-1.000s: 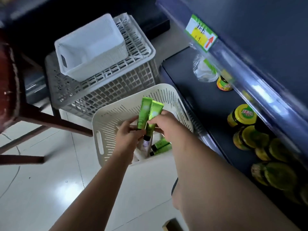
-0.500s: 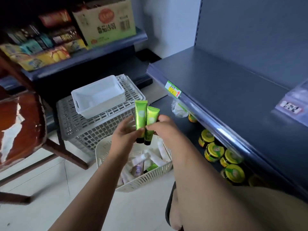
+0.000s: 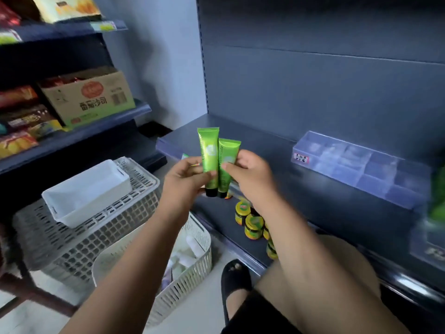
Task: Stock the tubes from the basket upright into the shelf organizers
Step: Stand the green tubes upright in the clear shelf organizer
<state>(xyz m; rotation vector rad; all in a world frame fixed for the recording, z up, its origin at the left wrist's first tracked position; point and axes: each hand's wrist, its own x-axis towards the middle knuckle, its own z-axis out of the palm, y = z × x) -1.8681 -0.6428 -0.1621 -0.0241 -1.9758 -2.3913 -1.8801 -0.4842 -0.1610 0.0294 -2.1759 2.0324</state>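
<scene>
Our left hand [image 3: 190,179] pinches one green plastic tube with a black cap [image 3: 209,153], and our right hand [image 3: 248,174] grips a second green tube [image 3: 227,156]. Both are upright, cap-down and touching, near the dark shelf's [image 3: 265,141] left front corner. The clear compartmented plastic organizer [image 3: 361,169] sits on that shelf, well to the right.

middle shelf [image 3: 265,145]: dark blue-grey, had a clear divided organizer [image 3: 361,169] sitting toward its right end
lower shelf [image 3: 214,213]: bunch of little jars [image 3: 252,225] with yellow-green lids
floor [image 3: 24,319]: pale and glossy, cream basket [image 3: 187,285] stood right by a grey crate [image 3: 79,242]
left shelf [image 3: 96,131]: cardboard box [image 3: 89,97], snack packs [image 3: 24,121] beside it
</scene>
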